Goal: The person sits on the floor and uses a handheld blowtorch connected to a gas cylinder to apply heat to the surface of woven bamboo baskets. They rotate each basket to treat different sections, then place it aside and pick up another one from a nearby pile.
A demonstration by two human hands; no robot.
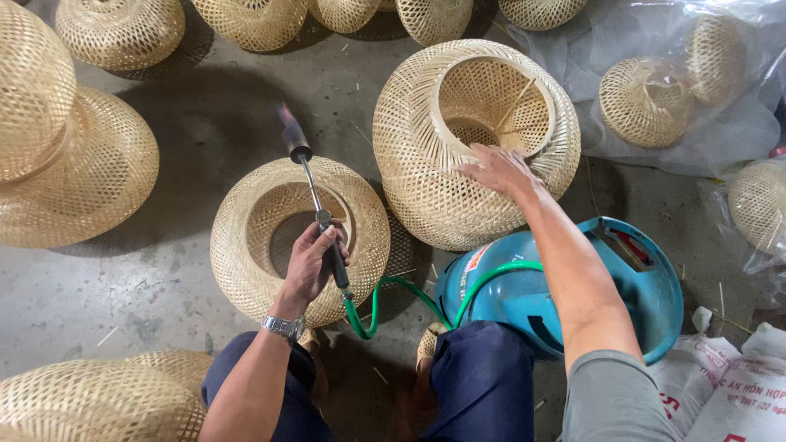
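Left hand (313, 262): fist closed round gas torch (315, 205) handle, nozzle aimed far-left over near basket (246, 270).
Right hand (501, 170): arm stretched out, palm flat, fingers spread on far basket (426, 188); grips nothing.
Hose (393, 296): green, runs to blue gas cylinder (647, 295), partly behind knee.
Flame: blurred.

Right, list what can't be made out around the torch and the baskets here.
- Torch flame: blurred at the nozzle, head view.
- Green hose end: hidden behind the blue gas cylinder.
- Bagged baskets: veiled by clear plastic.
- Corner baskets: cut by frame edges.
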